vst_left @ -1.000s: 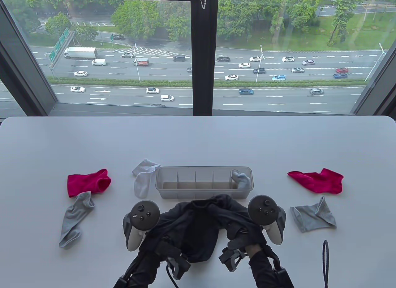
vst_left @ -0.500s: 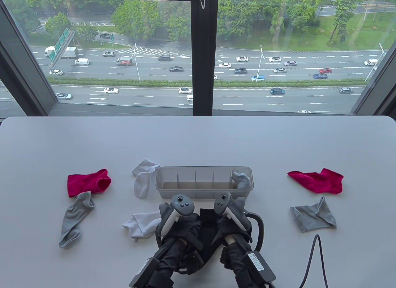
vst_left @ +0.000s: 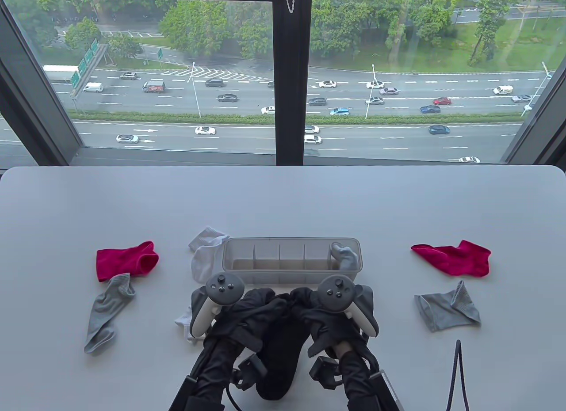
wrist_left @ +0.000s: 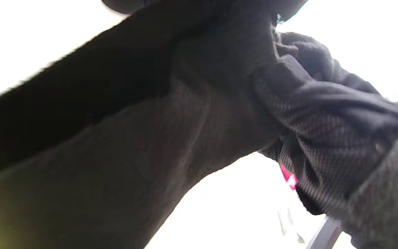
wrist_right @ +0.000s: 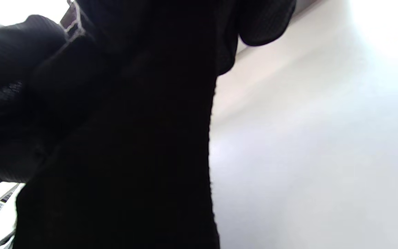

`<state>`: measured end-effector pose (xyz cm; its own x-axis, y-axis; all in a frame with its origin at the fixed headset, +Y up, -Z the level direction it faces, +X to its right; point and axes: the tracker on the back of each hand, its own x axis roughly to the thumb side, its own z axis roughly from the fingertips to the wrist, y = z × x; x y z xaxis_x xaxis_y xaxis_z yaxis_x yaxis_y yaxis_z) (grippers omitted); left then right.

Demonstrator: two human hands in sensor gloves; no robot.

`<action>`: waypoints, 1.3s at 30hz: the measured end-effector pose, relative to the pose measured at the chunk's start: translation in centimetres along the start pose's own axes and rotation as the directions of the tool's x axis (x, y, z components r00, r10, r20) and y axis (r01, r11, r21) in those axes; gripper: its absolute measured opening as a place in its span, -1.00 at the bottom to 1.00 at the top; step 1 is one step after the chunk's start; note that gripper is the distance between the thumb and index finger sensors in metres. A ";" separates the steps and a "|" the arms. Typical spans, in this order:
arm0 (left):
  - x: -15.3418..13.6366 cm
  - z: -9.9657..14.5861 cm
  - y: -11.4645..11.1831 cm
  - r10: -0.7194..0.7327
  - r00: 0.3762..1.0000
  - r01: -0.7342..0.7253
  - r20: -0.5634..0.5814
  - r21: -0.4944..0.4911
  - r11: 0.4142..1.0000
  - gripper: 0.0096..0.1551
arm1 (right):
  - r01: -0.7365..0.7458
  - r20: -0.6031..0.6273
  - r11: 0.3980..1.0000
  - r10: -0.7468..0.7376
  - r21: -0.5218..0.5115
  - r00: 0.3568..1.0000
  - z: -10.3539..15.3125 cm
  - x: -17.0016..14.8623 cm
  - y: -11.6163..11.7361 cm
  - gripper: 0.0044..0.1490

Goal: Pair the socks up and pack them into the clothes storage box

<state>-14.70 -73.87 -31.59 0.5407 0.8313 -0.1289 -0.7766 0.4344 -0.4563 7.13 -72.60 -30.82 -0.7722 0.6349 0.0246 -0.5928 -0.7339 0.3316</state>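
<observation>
Black socks gripped between two gloved hands, just in front of the storage box.

Stretched between left hand (vst_left: 247,307) and right hand (vst_left: 318,311), fingers of both curled into the dark fabric: black socks (vst_left: 281,353), hanging toward the near table (vst_left: 283,199) edge. Just beyond, clear storage box (vst_left: 292,260), a grey-blue sock bundle (vst_left: 345,256) in its rightmost compartment. Scattered around: red socks (vst_left: 126,260) (vst_left: 455,257), grey socks (vst_left: 106,311) (vst_left: 446,311), white socks (vst_left: 204,256) (vst_left: 185,325).
</observation>
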 end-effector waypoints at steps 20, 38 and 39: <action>1.5 1.2 0.9 0.235 0.921 -0.198 0.311 -0.145 0.969 -0.30 | 0.135 0.191 0.989 -0.120 -0.066 0.974 1.6 1.8 -2.3 -0.53; 2.6 1.7 0.6 0.171 0.943 -0.092 0.284 -0.270 0.958 -0.06 | 0.270 0.194 0.963 -0.265 0.002 0.945 1.2 1.1 -2.2 -0.35; 3.0 1.7 0.3 0.070 0.966 -0.003 0.249 -0.259 0.966 -0.06 | 0.263 0.183 0.965 -0.256 -0.015 0.949 1.2 1.2 -2.1 -0.33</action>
<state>-13.82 -70.64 -30.59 0.3874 0.9197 0.0633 -0.6682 0.3275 -0.6680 7.73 -69.97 -30.38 -0.5395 0.8347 0.1107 -0.7785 -0.5445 0.3120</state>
